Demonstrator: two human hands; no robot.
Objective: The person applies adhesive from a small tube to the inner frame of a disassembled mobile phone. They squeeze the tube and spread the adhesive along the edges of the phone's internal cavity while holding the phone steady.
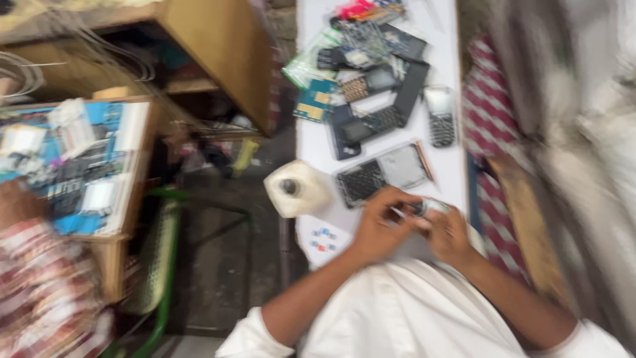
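One small phone part (pixel 429 207) is held by two hands.
It is pinched between left hand (pixel 381 225) and right hand (pixel 449 233); one tape roll (pixel 296 188) is seen beside them.

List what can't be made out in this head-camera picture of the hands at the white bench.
- Small pale item between left hand and right hand: fingers and motion blur hide its kind.
- Phone parts up the white bench: blur smears keys and screens.
- Blue tray on the left: contents unreadable, blurred.
- Person in a striped sleeve: cut off by the left edge.
- Right side: a pale smear.
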